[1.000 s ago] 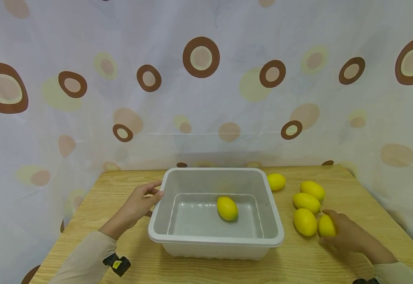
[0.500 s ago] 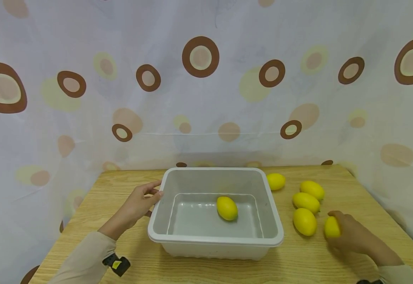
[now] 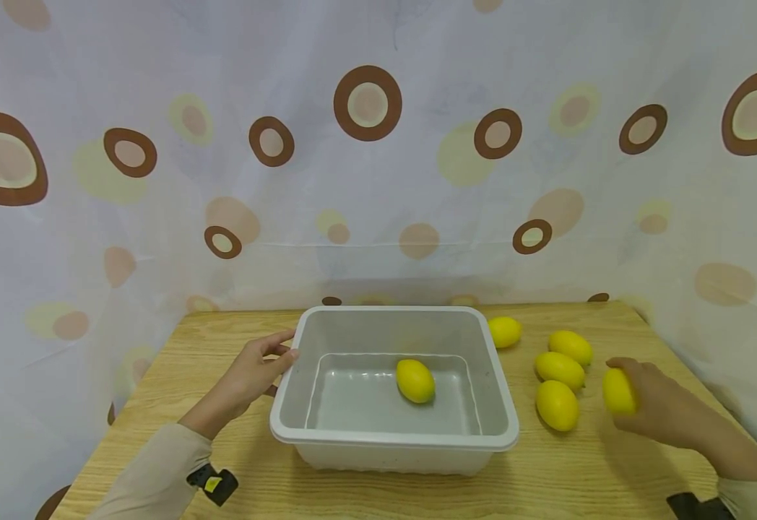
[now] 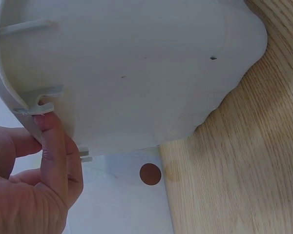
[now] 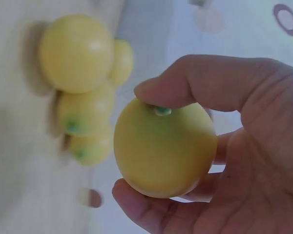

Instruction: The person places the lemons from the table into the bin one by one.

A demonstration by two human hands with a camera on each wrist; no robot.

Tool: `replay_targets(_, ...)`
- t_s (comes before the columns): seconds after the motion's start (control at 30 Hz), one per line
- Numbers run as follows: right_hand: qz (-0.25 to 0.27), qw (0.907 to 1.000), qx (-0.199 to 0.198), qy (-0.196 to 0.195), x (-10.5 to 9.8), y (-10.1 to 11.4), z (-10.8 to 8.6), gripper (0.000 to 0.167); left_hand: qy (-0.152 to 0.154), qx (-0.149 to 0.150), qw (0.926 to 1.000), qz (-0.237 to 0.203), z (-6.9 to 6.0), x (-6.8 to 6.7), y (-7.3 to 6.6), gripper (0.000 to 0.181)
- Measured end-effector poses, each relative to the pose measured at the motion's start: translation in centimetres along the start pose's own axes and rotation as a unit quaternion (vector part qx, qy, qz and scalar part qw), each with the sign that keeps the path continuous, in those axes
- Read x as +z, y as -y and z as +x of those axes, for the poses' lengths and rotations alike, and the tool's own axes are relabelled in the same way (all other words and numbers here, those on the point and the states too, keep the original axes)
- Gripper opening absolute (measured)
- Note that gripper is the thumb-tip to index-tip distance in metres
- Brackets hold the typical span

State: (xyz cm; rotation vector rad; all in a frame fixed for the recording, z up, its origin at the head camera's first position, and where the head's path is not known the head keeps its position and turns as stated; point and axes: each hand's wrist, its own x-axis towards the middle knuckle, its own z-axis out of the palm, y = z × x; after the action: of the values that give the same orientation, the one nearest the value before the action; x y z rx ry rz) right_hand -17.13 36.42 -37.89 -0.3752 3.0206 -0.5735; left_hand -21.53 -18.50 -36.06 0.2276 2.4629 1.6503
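Observation:
My right hand [image 3: 664, 408] grips a yellow lemon [image 3: 619, 391] above the table; in the right wrist view the thumb lies by the green stem end of this lemon [image 5: 161, 146] and the fingers curl round the other side. A light grey plastic basin [image 3: 391, 438] stands mid-table with one lemon [image 3: 415, 381] on its floor. At the basin's left rim, my left hand [image 3: 251, 375] pinches the edge, thumb on top. From the left wrist view, the fingers of that hand [image 4: 53, 165] are bent up under the lip of the basin [image 4: 136, 73].
Three lemons lie close together right of the basin: a far one [image 3: 570, 347], a middle one [image 3: 560, 371] and a near one [image 3: 557, 406]. Another lemon [image 3: 505, 332] sits by the basin's back right corner. A patterned curtain [image 3: 378, 180] hangs behind the wooden table [image 3: 222, 332].
My right hand has lifted its lemon off the table, moving it rightward and up, away from the other lemons. The left hand and basin have stayed put.

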Motion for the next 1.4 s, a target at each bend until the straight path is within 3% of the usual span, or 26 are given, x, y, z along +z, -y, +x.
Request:
replay_targets(0.23, -0.014, 0.9988, -0.044, -0.018, -3.8, 4.1, 1.0, 0.078, -0.005, -0.006, 1.0000, 0.002, 0.0, 0.0, 0.0, 0.051)
replay_targets(0.43, -0.026, 0.9954, -0.073, -0.057, -7.0, 7.1, 1.0, 0.082, -0.004, -0.006, 1.0000, -0.005, 0.1, 0.0, 0.1, 0.051)
replay_targets(0.73, -0.045, 0.9847, -0.135, -0.101, -8.6, 10.2, 1.5, 0.082, -0.004, -0.005, 1.0000, -0.008, 0.0, 0.0, 0.1, 0.051)
replay_targets(1.1, -0.015, 0.9824, -0.182, -0.038, -9.8, 16.8, 3.9, 0.071, 0.001, -0.008, 0.9999, -0.011, 0.1, 0.1, 0.0, 0.052)
replay_targets(1.4, -0.035, 0.9779, -0.202, 0.039, -8.4, 21.2, 7.4, 0.063, 0.003, -0.007, 1.0000, -0.003, -0.1, 0.1, -0.2, 0.052)
